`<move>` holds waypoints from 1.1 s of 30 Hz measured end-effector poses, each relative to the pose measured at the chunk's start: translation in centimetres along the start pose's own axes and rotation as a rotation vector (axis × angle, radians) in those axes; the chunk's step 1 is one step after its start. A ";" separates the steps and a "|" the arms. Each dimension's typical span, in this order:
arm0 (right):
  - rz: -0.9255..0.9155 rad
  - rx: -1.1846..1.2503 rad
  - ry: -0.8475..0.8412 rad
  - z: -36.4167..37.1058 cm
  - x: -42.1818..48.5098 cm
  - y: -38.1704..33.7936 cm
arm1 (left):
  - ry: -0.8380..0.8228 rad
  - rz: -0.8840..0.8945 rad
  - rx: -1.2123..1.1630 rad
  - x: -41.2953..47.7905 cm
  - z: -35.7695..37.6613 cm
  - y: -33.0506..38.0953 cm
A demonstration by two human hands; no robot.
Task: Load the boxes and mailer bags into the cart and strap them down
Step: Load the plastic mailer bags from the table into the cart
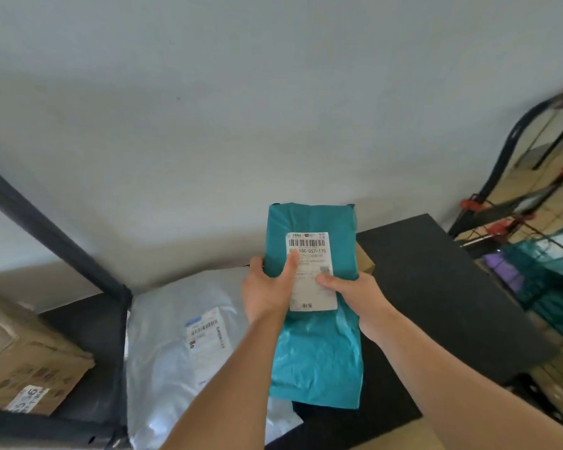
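head view: left hand [267, 292], right hand [359, 298] on one teal mailer [317, 355]

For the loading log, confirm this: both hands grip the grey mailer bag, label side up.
Wrong bag. The head view shows the left hand and the right hand gripping the teal mailer bag, label side up. The grey mailer bag lies to its left, in neither hand.

Dark shelf [88, 336], grey mailer bag [176, 336] on it, cardboard box [23, 358] left
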State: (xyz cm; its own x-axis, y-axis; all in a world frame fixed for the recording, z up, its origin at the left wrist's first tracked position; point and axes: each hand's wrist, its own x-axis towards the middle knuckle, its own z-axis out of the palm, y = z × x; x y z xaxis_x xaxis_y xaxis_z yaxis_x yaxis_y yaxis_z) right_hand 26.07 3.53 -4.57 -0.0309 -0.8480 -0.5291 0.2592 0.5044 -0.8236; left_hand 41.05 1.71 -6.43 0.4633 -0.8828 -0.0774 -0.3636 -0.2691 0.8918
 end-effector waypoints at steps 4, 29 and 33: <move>-0.047 0.034 0.086 -6.7 -1.8 -0.9 | -0.073 0.064 -0.015 -4.2 4.8 2.7; -0.022 0.217 0.513 -42.5 -8.8 -2.3 | -0.648 0.112 0.031 -26.1 31.9 11.2; -0.016 0.245 0.555 -45.5 -8.2 -3.1 | -0.688 0.124 0.009 -26.9 35.2 12.1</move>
State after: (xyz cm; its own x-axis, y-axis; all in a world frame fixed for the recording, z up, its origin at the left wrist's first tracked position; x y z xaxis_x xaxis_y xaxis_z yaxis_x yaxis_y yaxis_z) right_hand -18.44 16.31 -7.03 -0.5187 -0.6104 -0.5986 0.4674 0.3839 -0.7964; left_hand -4.32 8.65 -9.23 -0.1980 -0.9497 -0.2425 -0.3889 -0.1510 0.9088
